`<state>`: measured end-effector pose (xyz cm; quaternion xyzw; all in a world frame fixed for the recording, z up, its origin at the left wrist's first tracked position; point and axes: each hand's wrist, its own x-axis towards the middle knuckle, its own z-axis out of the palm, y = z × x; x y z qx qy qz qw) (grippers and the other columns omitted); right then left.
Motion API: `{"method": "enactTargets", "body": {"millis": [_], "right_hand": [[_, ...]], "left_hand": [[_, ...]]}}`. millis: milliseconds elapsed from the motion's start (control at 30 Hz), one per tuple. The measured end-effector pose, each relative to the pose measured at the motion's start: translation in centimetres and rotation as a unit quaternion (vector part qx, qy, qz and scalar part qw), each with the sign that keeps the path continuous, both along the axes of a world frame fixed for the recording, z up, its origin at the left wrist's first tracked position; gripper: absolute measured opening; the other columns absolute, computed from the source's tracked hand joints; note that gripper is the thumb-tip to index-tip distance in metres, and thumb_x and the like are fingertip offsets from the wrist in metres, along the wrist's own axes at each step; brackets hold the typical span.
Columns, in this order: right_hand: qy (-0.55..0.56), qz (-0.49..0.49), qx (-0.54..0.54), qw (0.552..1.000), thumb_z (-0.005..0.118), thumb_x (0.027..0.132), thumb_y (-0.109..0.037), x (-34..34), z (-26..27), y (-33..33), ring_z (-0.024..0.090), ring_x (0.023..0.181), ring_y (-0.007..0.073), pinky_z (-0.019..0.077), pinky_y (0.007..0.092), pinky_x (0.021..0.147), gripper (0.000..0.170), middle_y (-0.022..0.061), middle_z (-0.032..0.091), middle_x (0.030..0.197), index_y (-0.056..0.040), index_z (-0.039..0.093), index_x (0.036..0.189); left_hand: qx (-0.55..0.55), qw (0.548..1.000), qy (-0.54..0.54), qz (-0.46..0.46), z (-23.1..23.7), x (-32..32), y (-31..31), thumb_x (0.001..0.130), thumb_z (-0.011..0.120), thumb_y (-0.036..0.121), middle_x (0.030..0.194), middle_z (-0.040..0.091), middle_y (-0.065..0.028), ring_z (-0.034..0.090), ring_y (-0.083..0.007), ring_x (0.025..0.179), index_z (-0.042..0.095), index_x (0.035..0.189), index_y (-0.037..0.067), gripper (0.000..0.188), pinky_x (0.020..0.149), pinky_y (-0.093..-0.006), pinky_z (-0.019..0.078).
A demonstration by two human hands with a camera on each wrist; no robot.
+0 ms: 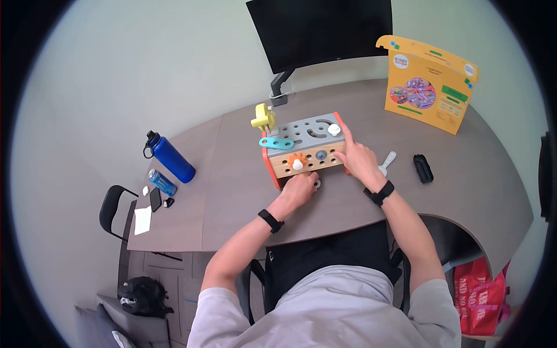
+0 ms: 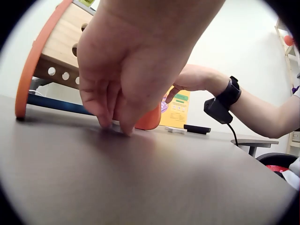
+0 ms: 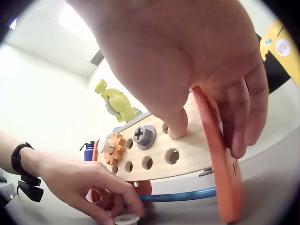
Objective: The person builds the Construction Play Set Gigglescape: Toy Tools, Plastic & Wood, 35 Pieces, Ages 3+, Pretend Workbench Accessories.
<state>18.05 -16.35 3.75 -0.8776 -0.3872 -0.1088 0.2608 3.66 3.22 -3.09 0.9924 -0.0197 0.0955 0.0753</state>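
Note:
A wooden toy workbench point(image 1: 284, 168) with a grey top and orange-red end panels stands on the table. My right hand point(image 1: 360, 158) grips its right end panel point(image 3: 216, 154), thumb on the wooden front and fingers along the outside. Low in front of the bench, my left hand point(image 1: 300, 188) pinches a small round white plastic piece point(image 3: 126, 219) at the tabletop. Fixed to the bench front are an orange gear point(image 3: 115, 149) with a white centre and a grey bolt point(image 3: 144, 137). On top are a turquoise strip point(image 1: 277, 143), a white knob point(image 1: 334, 129) and a yellow-green tool point(image 1: 264, 118).
Right of the bench lie a white wrench-like piece point(image 1: 387, 163) and a black case point(image 1: 423, 168). A yellow box point(image 1: 429, 87) and a monitor point(image 1: 325, 35) stand behind. On the left are a blue bottle point(image 1: 174, 159), a can point(image 1: 162, 182) and a phone point(image 1: 155, 199).

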Motion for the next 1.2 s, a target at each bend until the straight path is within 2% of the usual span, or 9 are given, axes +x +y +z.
{"method": "enactTargets", "body": {"millis": [167, 300, 333, 400, 533, 800, 1033, 1167, 1200], "right_hand": [[0.13, 0.068, 0.104, 0.984, 0.072, 0.1, -0.026, 4.0, -1.3, -0.5, 0.074, 0.091, 0.0498, 0.0576, 0.0549, 0.084, 0.098, 0.0303, 0.075, 0.096, -0.0068, 0.006, 0.17], [0.109, 0.063, -0.045, 0.991, 0.069, 0.101, -0.023, 7.9, -3.4, -6.1, 0.068, 0.118, 0.0432, 0.0547, 0.0484, 0.1, 0.072, 0.0239, 0.072, 0.125, -0.004, 0.037, 0.162], [0.111, 0.059, -0.048, 0.991, 0.069, 0.101, -0.023, 8.4, -4.0, -7.4, 0.068, 0.118, 0.0432, 0.0547, 0.0484, 0.1, 0.072, 0.0239, 0.072, 0.125, -0.004, 0.037, 0.162], [0.091, 0.06, -0.231, 0.967, 0.072, 0.095, -0.015, 9.4, -4.9, -9.5, 0.062, 0.13, 0.0397, 0.0516, 0.0442, 0.108, 0.055, 0.0175, 0.067, 0.138, -0.0038, 0.059, 0.147], [0.091, 0.112, -0.263, 0.954, 0.075, 0.089, -0.006, 10.5, -6.9, -11.4, 0.061, 0.132, 0.0383, 0.0508, 0.0434, 0.111, 0.052, 0.0153, 0.066, 0.141, -0.005, 0.065, 0.14], [0.037, 0.045, -0.234, 0.97, 0.072, 0.086, 0.001, 3.2, -3.9, -10.0, 0.073, 0.106, 0.0376, 0.0592, 0.0485, 0.09, 0.026, 0.011, 0.076, 0.114, -0.0139, 0.081, 0.106], [0.077, 0.299, -0.031, 0.951, 0.063, 0.09, 0.007, 1.2, -6.0, -4.8, 0.07, 0.112, 0.0386, 0.0571, 0.045, 0.096, 0.021, 0.0166, 0.073, 0.114, -0.0007, 0.077, 0.103], [0.072, 0.263, -0.027, 0.962, 0.069, 0.097, -0.008, -1.0, -3.6, -3.6, 0.069, 0.114, 0.0378, 0.0563, 0.0452, 0.098, 0.012, 0.015, 0.072, 0.116, -0.0032, 0.074, 0.107], [0.073, 0.242, -0.088, 0.964, 0.073, 0.097, -0.017, -1.7, -3.1, -3.7, 0.067, 0.119, 0.0352, 0.0569, 0.0457, 0.099, 0.026, 0.0135, 0.07, 0.124, -0.0076, 0.074, 0.122]], "left_hand": [[0.002, 0.999, 0.023, 0.023, 0.7, 0.0, 0.0, 0.087, 0.082, 0.01, 0.101, 0.076, -0.0207, 0.075, -0.0405, 0.096, 0.068, 0.116, 0.0, 0.034, 0.082, -0.0495, 0.061], [0.026, 0.999, 0.007, 0.039, 0.1, -0.6, 0.7, 0.087, 0.082, 0.009, 0.103, 0.075, -0.0217, 0.074, -0.0415, 0.096, 0.064, 0.122, 0.0, 0.04, 0.082, -0.0501, 0.0617], [0.027, 0.998, 0.026, 0.046, 0.3, -0.8, 0.8, 0.087, 0.083, 0.011, 0.106, 0.074, -0.0221, 0.074, -0.0418, 0.1, 0.059, 0.136, 0.0, 0.056, 0.086, -0.0501, 0.0611], [0.019, 0.999, 0.043, 0.027, 0.5, -1.2, 1.1, 0.088, 0.082, 0.012, 0.111, 0.073, -0.0216, 0.073, -0.0401, 0.104, 0.056, 0.139, 0.0, 0.058, 0.088, -0.0491, 0.0612], [0.011, 0.995, 0.101, 0.02, 2.1, -2.7, 0.8, 0.09, 0.082, 0.017, 0.132, 0.066, -0.0218, 0.068, -0.038, 0.119, 0.047, 0.153, 0.001, 0.074, 0.1, -0.0475, 0.0588], [-0.059, 0.976, 0.209, 0.015, 5.3, -4.4, 1.8, 0.094, 0.08, 0.021, 0.15, 0.059, -0.0175, 0.063, -0.0366, 0.131, 0.047, 0.158, 0.007, 0.074, 0.108, -0.0472, 0.0546], [-0.145, 0.968, 0.202, 0.01, 6.5, -4.7, 2.7, 0.096, 0.078, 0.021, 0.145, 0.065, -0.0166, 0.064, -0.0356, 0.13, 0.05, 0.158, 0.01, 0.069, 0.108, -0.0449, 0.0536], [-0.149, 0.969, 0.195, 0.003, 5.7, -4.3, 2.8, 0.095, 0.078, 0.02, 0.15, 0.062, -0.0155, 0.064, -0.0359, 0.131, 0.051, 0.157, 0.009, 0.068, 0.109, -0.0448, 0.053], [-0.148, 0.972, 0.182, -0.009, 5.3, -4.1, 2.9, 0.095, 0.078, 0.018, 0.152, 0.06, -0.0151, 0.063, -0.0359, 0.133, 0.052, 0.156, 0.008, 0.067, 0.11, -0.045, 0.0526]]}}
